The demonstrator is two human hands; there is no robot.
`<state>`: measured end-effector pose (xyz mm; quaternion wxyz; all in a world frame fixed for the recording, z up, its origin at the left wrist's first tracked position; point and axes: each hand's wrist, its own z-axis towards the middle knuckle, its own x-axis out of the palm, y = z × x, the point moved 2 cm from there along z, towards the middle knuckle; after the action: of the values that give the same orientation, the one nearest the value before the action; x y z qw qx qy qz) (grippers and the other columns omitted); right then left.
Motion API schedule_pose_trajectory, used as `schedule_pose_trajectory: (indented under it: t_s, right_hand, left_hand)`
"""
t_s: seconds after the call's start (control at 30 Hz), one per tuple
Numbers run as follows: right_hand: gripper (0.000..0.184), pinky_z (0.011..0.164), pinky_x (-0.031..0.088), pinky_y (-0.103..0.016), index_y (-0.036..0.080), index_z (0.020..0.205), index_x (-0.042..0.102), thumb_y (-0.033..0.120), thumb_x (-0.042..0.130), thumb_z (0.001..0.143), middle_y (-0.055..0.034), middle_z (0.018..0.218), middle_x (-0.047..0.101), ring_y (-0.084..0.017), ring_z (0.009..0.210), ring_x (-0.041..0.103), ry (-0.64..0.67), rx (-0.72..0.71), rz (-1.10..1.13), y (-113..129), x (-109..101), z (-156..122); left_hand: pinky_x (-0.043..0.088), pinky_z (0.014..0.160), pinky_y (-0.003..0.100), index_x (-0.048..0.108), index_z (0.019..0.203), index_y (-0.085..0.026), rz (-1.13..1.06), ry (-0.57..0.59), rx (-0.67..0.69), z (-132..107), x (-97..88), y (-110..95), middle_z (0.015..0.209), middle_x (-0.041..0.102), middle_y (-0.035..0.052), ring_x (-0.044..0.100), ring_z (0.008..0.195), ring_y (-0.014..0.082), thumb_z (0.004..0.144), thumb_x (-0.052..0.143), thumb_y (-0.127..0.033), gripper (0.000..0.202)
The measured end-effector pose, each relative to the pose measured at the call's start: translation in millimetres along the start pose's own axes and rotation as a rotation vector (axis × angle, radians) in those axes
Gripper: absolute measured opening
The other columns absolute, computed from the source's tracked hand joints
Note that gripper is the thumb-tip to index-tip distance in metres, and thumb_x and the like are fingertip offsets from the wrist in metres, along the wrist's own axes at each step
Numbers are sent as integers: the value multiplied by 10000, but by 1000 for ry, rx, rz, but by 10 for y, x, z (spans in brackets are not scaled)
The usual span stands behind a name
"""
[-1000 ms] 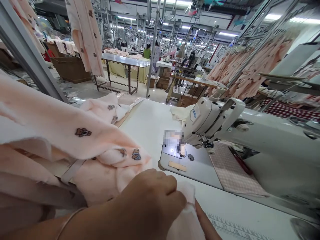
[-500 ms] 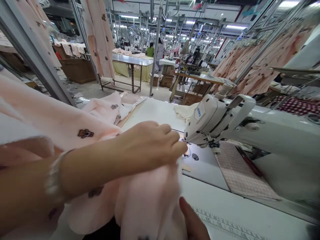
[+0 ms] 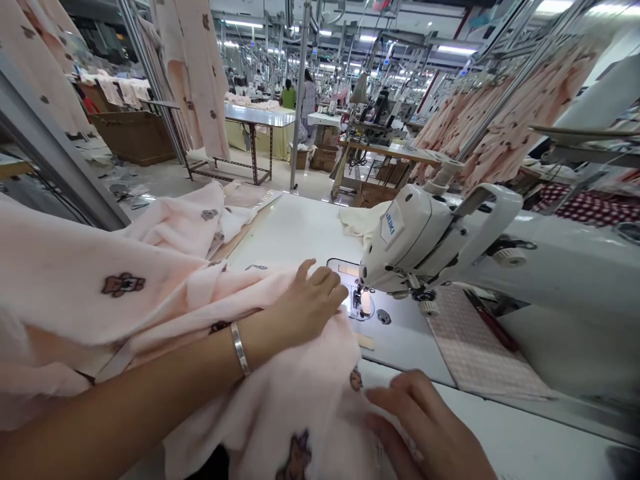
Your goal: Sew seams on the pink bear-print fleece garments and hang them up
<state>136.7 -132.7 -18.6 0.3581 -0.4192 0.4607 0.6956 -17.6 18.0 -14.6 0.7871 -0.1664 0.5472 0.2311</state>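
Note:
Pink fleece fabric with bear prints (image 3: 300, 393) spreads from the left across the front of the white sewing machine table (image 3: 295, 227). My left hand (image 3: 313, 303), a silver bracelet on its wrist, has its fingers curled on the fabric just left of the needle area. At the cloth's right edge, my right hand (image 3: 430, 427) pinches the fabric between thumb and fingers; part of its grip is hidden. The white sewing machine head (image 3: 400, 233) stands right of my left hand, its presser foot (image 3: 357, 300) over the lit needle plate.
A pink checked cloth (image 3: 485, 347) lies under the machine arm, beside dark-red-handled scissors or a similar tool (image 3: 493, 323). Cream cloth (image 3: 363, 223) lies behind the machine head. A metal post (image 3: 60, 133) rises at left. Pink garments (image 3: 525, 127) hang at right.
My left hand has moved slightly left and down, drawing the fabric flatter and uncovering the presser foot. My right hand has come up into view at the fabric's right edge.

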Motion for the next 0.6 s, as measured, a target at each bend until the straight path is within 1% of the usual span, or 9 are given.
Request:
schedule_pose_trajectory:
  t_s: [0.07,0.13,0.17,0.23,0.3,0.37,0.47,0.53,0.6]
  right_hand:
    - [301,516,456,-260,244,1152,538,180,414,886,-43,824,537,-149,636,553,7,-144,-100,-33,45,178]
    - [344,524,438,-301,235,1120,571,117,416,837,-53,798,559,-186,640,550,68,-176,-172,-109,56,331]
    - [327,550,442,-319,239,1066,595,105,424,821,-51,792,576,-202,665,562,140,-164,-171,-157,50,395]
    - [298,624,452,-340,264,986,609,93,430,820,-28,798,605,-212,728,585,308,-116,-132,-260,18,503]
    - [336,698,450,-350,299,1055,584,93,420,846,-15,872,628,-212,811,598,374,-97,-132,-346,-25,596]
    - [329,705,438,-336,316,1115,553,130,420,878,-13,911,628,-206,830,597,333,-109,-180,-414,-49,675]
    - [169,635,412,-277,251,895,580,210,416,915,3,810,617,-168,744,588,291,-107,-218,-522,-17,727]
    - [223,594,397,-260,220,751,532,222,392,925,12,723,609,-149,667,578,271,-85,-238,-623,11,715]
    - [238,578,396,-267,212,746,522,237,371,928,3,678,616,-154,620,579,231,-61,-278,-748,24,689]
  left_hand:
    - [363,849,417,523,890,-165,-32,-37,-75,-31,-81,-115,981,553,76,474,937,237,811,478,-67,134]
    - [395,782,402,536,886,-160,-96,25,-104,-132,-103,-284,938,563,76,491,889,243,805,493,-91,114]
    - [402,802,421,547,933,-151,-119,66,-102,-209,-94,-370,976,574,90,500,927,260,833,494,-142,114]
    - [362,929,491,523,1119,-122,-139,118,-64,-387,-56,-513,1182,548,137,455,1120,310,903,453,-283,278]
    - [283,1028,528,437,1274,-119,-162,149,-1,-545,-25,-592,1373,434,151,340,1281,323,941,382,-412,446]
    - [276,1049,521,447,1271,-155,-211,196,51,-638,-15,-608,1409,415,123,336,1304,301,945,350,-476,468]
    - [296,1044,523,479,1231,-200,-283,243,15,-638,-34,-545,1404,433,89,371,1289,289,931,399,-477,417]
    - [265,1058,557,420,1302,-213,-320,243,-11,-582,-37,-485,1454,363,92,300,1339,302,920,418,-481,467]
    - [217,1073,589,354,1364,-191,-333,214,-9,-509,-20,-425,1474,320,121,229,1373,319,917,390,-520,556]
